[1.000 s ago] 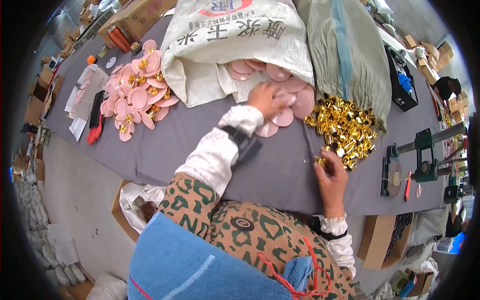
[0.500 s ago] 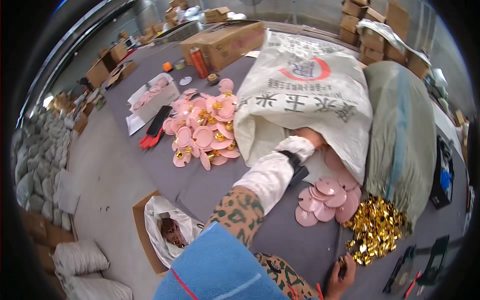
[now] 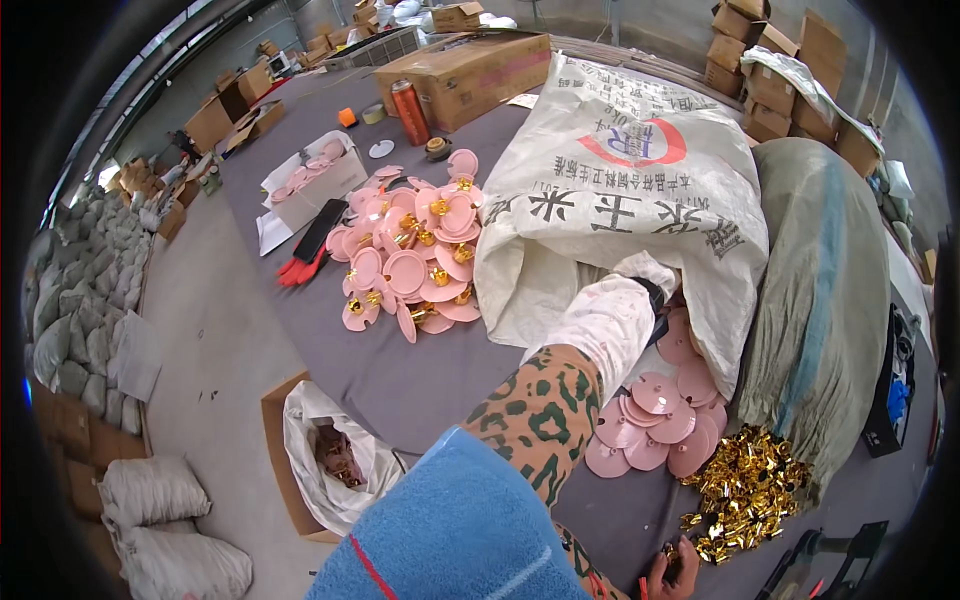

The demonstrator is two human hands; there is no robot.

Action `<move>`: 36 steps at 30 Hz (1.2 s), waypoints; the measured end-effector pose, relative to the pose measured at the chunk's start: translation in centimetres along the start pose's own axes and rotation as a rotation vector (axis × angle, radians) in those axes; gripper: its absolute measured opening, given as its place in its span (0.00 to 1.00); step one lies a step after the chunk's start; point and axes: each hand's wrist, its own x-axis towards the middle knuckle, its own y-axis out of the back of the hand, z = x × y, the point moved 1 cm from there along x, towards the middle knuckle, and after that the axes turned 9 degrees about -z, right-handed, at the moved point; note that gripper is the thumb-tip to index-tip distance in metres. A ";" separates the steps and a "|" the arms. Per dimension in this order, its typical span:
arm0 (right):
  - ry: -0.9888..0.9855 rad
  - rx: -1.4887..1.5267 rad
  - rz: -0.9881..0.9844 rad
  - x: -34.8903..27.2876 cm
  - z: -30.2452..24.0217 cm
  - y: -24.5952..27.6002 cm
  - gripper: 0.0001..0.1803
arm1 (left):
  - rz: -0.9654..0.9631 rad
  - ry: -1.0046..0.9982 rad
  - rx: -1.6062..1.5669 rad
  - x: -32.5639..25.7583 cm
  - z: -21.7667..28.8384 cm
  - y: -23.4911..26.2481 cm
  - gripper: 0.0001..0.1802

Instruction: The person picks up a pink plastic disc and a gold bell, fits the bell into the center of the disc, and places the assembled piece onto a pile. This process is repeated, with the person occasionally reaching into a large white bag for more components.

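My left arm, in a leopard-print sleeve with a white cuff (image 3: pixel 610 320) and a dark wristband, reaches into the mouth of a large white woven sack (image 3: pixel 620 190); the hand itself is hidden inside. Pink round discs (image 3: pixel 660 410) spill out of the sack's opening beside that arm. My right hand (image 3: pixel 678 572) is low on the table with curled fingers, closed around something small and dark that I cannot make out. Just above it lies a heap of shiny gold metal clips (image 3: pixel 745 490). Left of the sack is a pile of pink discs with gold clips attached (image 3: pixel 410 255).
A stuffed greenish sack (image 3: pixel 815 300) stands at right. An open carton with a white liner (image 3: pixel 330 450) is at lower left. Farther back are a phone (image 3: pixel 322 228), red gloves (image 3: pixel 300 272), a white box of discs (image 3: pixel 315 185), an orange-red can (image 3: pixel 410 112) and a cardboard box (image 3: pixel 465 75).
My left hand has gone deeper into the sack and to the right, so that its fingers no longer show. My right hand stays beside the gold heap, slightly lower in the picture.
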 end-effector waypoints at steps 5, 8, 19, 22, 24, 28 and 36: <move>-0.009 0.022 -0.011 -0.3 -0.7 0.0 0.15 | -0.056 -0.121 -0.053 -3.4 -1.4 -2.0 0.06; 0.053 -0.013 -0.038 -0.1 -0.9 0.1 0.14 | -0.064 -0.156 0.098 -4.1 -0.2 -3.2 0.10; 0.116 -0.074 -0.017 0.0 0.0 0.1 0.14 | 0.030 -0.187 -0.104 -7.2 -5.2 0.7 0.22; 0.129 -0.086 0.005 -0.1 1.1 0.1 0.14 | -0.021 0.074 0.171 -7.4 -7.8 2.3 0.11; 0.094 -0.004 -0.039 -0.1 0.7 -0.1 0.14 | -0.190 0.123 -0.005 -8.1 -8.7 4.1 0.13; 0.100 -0.016 -0.003 0.0 0.3 -0.2 0.15 | -0.173 0.093 -0.086 -5.3 -5.2 1.0 0.11; 0.080 -0.101 -0.048 0.1 -0.9 0.3 0.15 | -0.044 0.021 -0.172 -4.3 -1.7 -4.5 0.14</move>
